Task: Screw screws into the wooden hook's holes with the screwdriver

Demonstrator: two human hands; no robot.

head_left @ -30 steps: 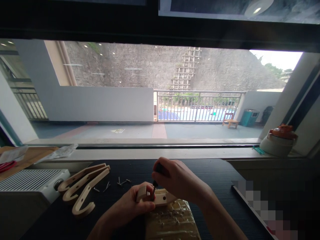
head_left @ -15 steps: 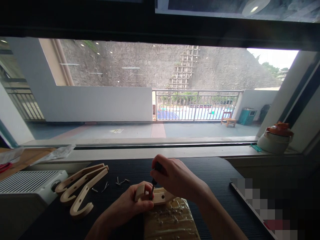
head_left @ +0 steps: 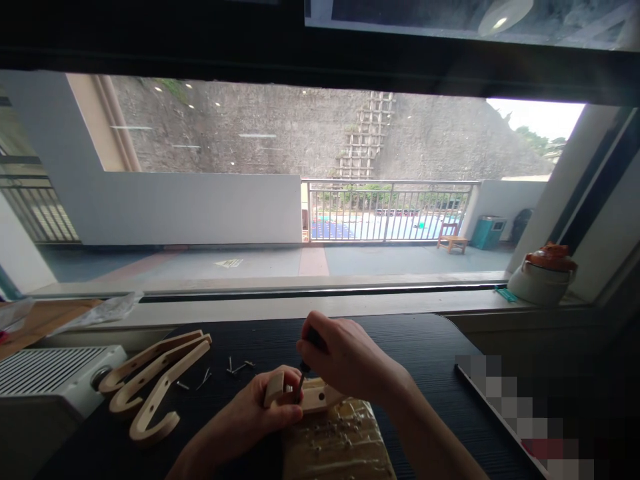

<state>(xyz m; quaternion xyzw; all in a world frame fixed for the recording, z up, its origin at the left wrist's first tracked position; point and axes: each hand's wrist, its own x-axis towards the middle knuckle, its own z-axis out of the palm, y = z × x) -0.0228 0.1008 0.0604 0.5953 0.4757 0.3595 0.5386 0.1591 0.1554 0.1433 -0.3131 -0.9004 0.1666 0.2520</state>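
My right hand [head_left: 345, 353] is wrapped round the dark handle of a screwdriver [head_left: 304, 367], which points down. The tip meets a pale wooden hook [head_left: 315, 397] with a dark hole in its flat part. My left hand [head_left: 270, 400] grips the curled end of that hook, thumb and fingers around it. Under the hook lies a tape-wrapped block [head_left: 335, 443] with several small screws on top. Whether a screw sits under the screwdriver tip is hidden by my fingers.
Several wooden hooks [head_left: 155, 393] lie at the left of the black table [head_left: 415, 347], beside loose screws [head_left: 240, 367]. A radiator [head_left: 65, 367] stands left. On the windowsill [head_left: 250, 309] sits a white pot [head_left: 540, 280] with a reddish top. A pale-edged strip [head_left: 500, 423] lies right, partly blurred.
The whole view has shifted slightly, with things appearing a little further left. Both hands keep their hold on the hook and screwdriver.
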